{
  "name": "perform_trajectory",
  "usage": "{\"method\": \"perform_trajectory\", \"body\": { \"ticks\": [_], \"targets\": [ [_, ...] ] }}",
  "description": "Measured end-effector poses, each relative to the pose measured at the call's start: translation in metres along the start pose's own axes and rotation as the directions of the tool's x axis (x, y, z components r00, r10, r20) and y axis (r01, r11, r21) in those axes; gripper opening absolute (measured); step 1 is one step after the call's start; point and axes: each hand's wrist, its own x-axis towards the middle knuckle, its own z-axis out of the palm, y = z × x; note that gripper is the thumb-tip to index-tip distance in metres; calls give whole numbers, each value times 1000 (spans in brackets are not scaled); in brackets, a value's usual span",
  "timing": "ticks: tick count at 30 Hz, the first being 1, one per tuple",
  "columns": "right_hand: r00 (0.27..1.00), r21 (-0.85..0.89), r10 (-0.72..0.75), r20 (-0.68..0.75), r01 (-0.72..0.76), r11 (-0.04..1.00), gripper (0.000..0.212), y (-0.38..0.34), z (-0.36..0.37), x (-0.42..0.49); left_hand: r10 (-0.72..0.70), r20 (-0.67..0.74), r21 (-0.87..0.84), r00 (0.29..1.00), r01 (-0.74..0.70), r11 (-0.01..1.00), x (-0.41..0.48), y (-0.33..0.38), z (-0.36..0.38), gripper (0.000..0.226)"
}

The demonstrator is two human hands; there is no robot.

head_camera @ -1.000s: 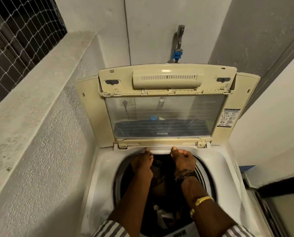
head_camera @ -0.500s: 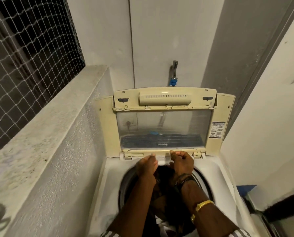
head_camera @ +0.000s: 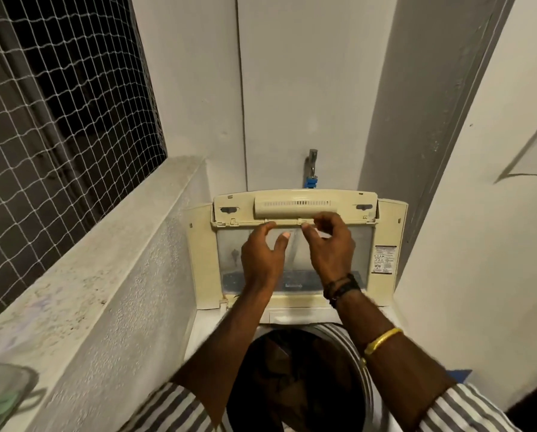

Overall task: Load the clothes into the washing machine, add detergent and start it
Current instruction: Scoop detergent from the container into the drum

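Ok, top-loader machine (head_camera: 198,332) sits in a narrow nook, low wall (head_camera: 89,260) on its left, plain wall on its right. Body is white; lid (head_camera: 201,260) is yellowed cream plastic, standing upright against the back wall. Lid has a clear window (head_camera: 229,254), a slotted handle (head_camera: 292,204) along its top edge and a printed sticker (head_camera: 384,258) on its right frame. Drum (head_camera: 351,341) is uncovered, metal rim showing, and dark clothes (head_camera: 292,378) lie inside it, low in the frame; single garments can't be made out. Both hands are up at the lid, just under the handle. Left hand (head_camera: 262,257): fingers loosely spread and slightly curved, one fingertip on the rail below the handle, thumb off in front of the window, nothing grasped. Right hand (head_camera: 329,244): fingers curled at the handle's lower edge, thumb tip near the rail; can't tell if it actually grips the lid or only touches it, since that spot is blurred. Right forearm carries dark bands (head_camera: 342,286) at the wrist and a gold bangle (head_camera: 382,339) further down. Striped sleeves (head_camera: 173,410) at the bottom edge. Tap (head_camera: 312,160) with a blue fitting (head_camera: 310,182) is on the wall just above the lid. White net (head_camera: 58,120) covers the opening over the low wall.
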Motion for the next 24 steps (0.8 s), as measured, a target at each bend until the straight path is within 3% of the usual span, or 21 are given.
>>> {"method": "perform_trajectory", "body": {
  "ticks": [7,11,14,17,21,24],
  "targets": [
    [986,-161,-164,27,166,973,35,-23,11,34,335,-4,184,942,-329,926,39,11,1,33],
    [957,-381,-261,125,289,878,48,-23,18,57,466,113,275,878,-478,834,67,13,0,37],
    [910,-603,-211,357,397,692,63,-15,20,72,450,326,340,832,-547,765,84,10,0,52],
    [858,-665,-134,495,474,576,65,-4,18,78,310,482,422,819,-528,737,94,3,3,64],
    [829,-663,-105,549,509,550,63,7,11,77,260,531,527,807,-554,644,96,-8,7,63],
    [831,-661,-115,544,509,551,57,7,10,76,295,490,504,820,-543,672,93,-10,9,58]
  ]
}}
